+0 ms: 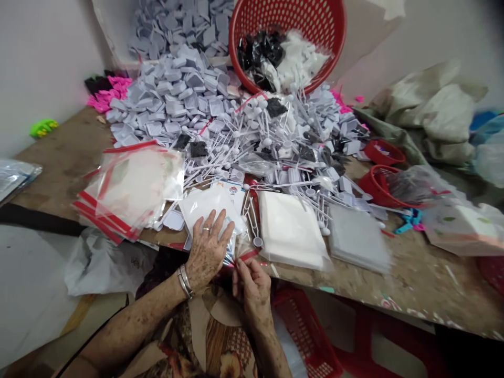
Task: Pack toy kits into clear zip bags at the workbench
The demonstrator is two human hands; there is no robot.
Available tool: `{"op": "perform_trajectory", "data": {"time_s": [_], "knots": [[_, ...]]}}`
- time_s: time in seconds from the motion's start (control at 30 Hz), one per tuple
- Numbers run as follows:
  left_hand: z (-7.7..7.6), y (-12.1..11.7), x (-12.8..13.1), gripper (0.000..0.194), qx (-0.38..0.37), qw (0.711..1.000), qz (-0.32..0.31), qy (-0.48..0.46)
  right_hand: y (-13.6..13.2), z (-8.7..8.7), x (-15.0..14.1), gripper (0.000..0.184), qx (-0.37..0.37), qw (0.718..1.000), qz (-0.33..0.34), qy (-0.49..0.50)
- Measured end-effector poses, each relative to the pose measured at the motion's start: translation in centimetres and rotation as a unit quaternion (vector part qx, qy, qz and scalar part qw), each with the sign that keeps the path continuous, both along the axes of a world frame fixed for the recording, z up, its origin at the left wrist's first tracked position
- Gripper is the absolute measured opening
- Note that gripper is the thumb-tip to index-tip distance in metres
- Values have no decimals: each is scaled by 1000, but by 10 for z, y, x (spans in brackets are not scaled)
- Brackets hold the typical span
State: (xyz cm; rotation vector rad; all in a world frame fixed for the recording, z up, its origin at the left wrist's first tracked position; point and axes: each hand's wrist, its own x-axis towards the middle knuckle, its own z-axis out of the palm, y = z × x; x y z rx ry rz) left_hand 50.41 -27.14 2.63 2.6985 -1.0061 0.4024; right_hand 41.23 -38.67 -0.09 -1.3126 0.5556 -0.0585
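Observation:
My left hand (209, 247) lies with its fingers stretched out on a clear plastic bag (208, 206) that holds something white and flat. A printed card (233, 192) shows behind that bag. At the table's front edge my right hand (252, 283) pinches the red-striped edge of the bag between thumb and fingers. Just beyond the right hand lies a long white plastic scoop (255, 226). To the right sits a stack of white sheets (289, 228) in thin film, and beside it a stack of clear bags (358, 236).
Filled bags with red strips (134, 184) lie at left. Behind is a large heap of pale plastic trays (177, 100) and scoops. A red basket (340, 31) tilts over the heap, holding black and white packets. Small red tubs (376, 191) stand right; a red crate (311, 336) sits below the table.

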Motion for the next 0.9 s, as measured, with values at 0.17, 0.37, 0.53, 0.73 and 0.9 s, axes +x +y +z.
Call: {"op": "perform_trajectory", "data": {"time_s": [0.17, 0.37, 0.53, 0.73, 0.9], "knots": [[1, -5, 4, 59, 12, 999, 43, -1, 1, -3, -4, 39, -19, 1000, -16, 5], [5, -20, 14, 58, 32, 996, 81, 3, -14, 9, 12, 37, -220, 975, 17, -12], [15, -25, 32, 53, -4, 998, 55, 35, -25, 15, 32, 36, -354, 934, 42, -27], [19, -3, 80, 49, 11, 992, 120, 44, -28, 1, 29, 42, -299, 950, 70, 48], [15, 6, 92, 63, 79, 983, 145, 79, -40, 8, 26, 46, -369, 922, 106, 44]]}}
